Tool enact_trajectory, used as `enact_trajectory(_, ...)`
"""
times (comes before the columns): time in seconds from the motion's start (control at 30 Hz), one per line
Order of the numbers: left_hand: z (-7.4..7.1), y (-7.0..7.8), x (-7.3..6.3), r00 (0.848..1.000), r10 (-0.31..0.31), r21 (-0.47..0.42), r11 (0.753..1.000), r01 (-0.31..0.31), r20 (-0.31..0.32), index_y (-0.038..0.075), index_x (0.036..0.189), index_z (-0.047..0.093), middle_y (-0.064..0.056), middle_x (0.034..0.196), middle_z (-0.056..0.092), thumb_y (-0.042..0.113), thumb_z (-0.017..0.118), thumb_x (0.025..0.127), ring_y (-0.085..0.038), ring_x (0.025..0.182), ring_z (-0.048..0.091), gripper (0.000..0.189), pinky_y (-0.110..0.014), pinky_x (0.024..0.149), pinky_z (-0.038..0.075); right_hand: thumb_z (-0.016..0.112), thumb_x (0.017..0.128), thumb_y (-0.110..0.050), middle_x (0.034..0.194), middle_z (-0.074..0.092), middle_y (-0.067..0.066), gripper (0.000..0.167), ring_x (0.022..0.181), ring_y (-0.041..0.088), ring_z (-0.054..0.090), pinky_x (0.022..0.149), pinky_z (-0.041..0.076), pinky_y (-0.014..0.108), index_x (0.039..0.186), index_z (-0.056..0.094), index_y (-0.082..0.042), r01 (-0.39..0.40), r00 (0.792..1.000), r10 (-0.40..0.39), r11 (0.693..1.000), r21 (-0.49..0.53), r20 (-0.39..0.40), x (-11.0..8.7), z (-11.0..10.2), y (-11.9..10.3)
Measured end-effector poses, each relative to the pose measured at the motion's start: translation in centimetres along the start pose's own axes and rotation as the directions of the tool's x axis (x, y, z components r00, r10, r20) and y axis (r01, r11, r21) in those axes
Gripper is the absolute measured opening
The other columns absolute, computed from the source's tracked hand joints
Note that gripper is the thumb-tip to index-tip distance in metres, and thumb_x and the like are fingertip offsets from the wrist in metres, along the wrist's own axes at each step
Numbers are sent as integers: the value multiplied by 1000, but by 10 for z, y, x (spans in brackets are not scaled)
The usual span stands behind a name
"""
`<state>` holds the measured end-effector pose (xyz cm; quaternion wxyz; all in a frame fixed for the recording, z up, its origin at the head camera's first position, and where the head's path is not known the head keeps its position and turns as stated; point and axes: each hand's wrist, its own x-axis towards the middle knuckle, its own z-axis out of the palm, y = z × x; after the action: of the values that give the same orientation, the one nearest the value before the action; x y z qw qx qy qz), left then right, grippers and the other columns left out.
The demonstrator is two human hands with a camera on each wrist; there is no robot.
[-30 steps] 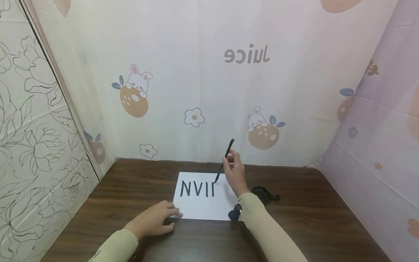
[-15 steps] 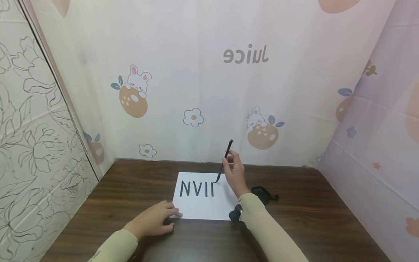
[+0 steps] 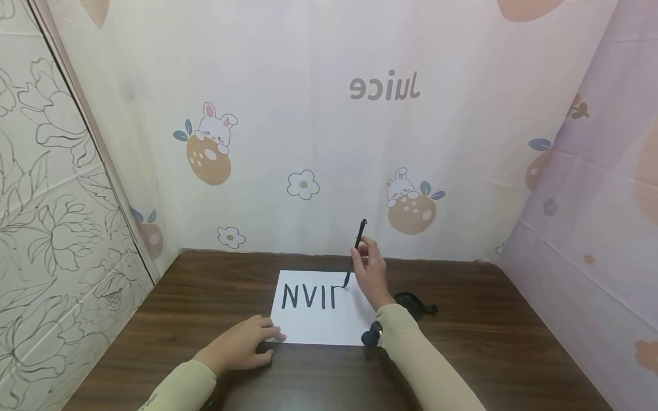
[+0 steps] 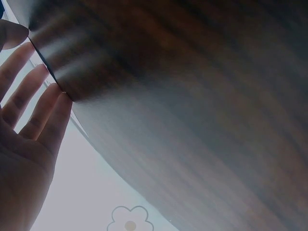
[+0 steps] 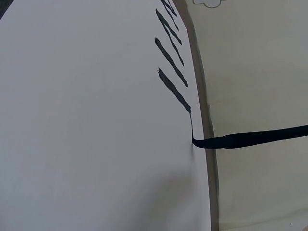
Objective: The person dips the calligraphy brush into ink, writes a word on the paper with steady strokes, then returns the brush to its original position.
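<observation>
A sheet of white paper [image 3: 319,328] lies on the wooden table, with black painted strokes [image 3: 308,296] reading like "NVI" and a further upright that has a thin line running right from its top. My right hand [image 3: 371,273] pinches a black ink brush [image 3: 354,251] near its middle, tilted, and its bent tip touches the paper at the end of that thin line. In the right wrist view the brush tip [image 5: 204,143] trails the fine line. My left hand [image 3: 245,344] rests at the paper's lower left corner, fingers extended, fingertips on the paper's edge.
A black object [image 3: 408,305] with a short stub lies on the table [image 3: 462,342] right of the paper, partly behind the right forearm. A small dark rounded item [image 3: 370,335] sits at the paper's lower right corner. Printed curtains [image 3: 308,125] stand behind and at both sides.
The brush tip has moved slightly right along the paper, drawing a thin horizontal line from the top of the last upright. The left hand has stayed in place.
</observation>
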<state>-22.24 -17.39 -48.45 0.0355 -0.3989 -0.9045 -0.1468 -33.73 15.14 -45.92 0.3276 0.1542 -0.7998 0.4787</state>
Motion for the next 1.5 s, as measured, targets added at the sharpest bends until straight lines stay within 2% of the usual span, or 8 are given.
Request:
enact_trajectory(0.27, 1, -2, 0, 1000, 15, 4, 1000, -15, -10, 21, 116, 73, 8, 112, 64, 20, 71, 87, -11, 100, 57, 29, -34, 86, 52, 58, 102, -17, 99, 60, 7, 36, 91, 19, 60, 78, 56, 39, 136, 49, -8, 56, 998, -56, 998, 6, -1, 1, -2, 2)
enact_trajectory(0.4, 2, -2, 1, 1000, 14, 3, 1000, -14, -7, 21, 116, 73, 8, 111, 64, 21, 71, 87, -11, 99, 57, 29, -34, 86, 51, 58, 102, -16, 99, 60, 7, 36, 91, 18, 60, 77, 56, 38, 136, 49, -10, 66, 998, -66, 998, -2, 2, 1, -3, 2)
enact_trajectory(0.53, 2, -2, 1, 1000, 13, 0, 1000, -13, -7, 22, 116, 73, 8, 111, 64, 21, 71, 87, -10, 99, 57, 29, -34, 85, 51, 58, 102, -16, 99, 60, 6, 35, 90, 18, 60, 78, 55, 38, 136, 48, -14, 67, 998, -67, 998, -9, 6, -1, -3, 1)
enact_trajectory(0.73, 2, -2, 1, 1000, 20, 4, 1000, -20, -18, 21, 116, 74, 8, 110, 64, 21, 71, 87, -11, 99, 58, 29, -34, 85, 52, 58, 103, -18, 98, 60, 6, 35, 90, 18, 59, 77, 55, 37, 136, 48, -13, 65, 998, -65, 998, -8, 13, -2, -4, -1)
enact_trajectory(1.13, 2, -1, 0, 1000, -3, -5, 1000, 3, 0, 22, 116, 73, 9, 112, 64, 21, 71, 87, -12, 101, 58, 29, -35, 88, 52, 57, 103, -19, 98, 59, 5, 35, 88, 16, 58, 77, 54, 36, 137, 47, -14, 57, 998, -57, 998, -8, 29, -3, -4, 0)
enact_trajectory(1.5, 1, -1, 0, 1000, 8, -4, 1000, -9, -9, 21, 116, 73, 8, 112, 64, 20, 71, 87, -13, 102, 59, 29, -36, 87, 52, 58, 102, -18, 96, 59, 4, 36, 87, 16, 58, 77, 54, 35, 136, 47, -14, 56, 998, -56, 998, 4, 35, -4, -5, -3)
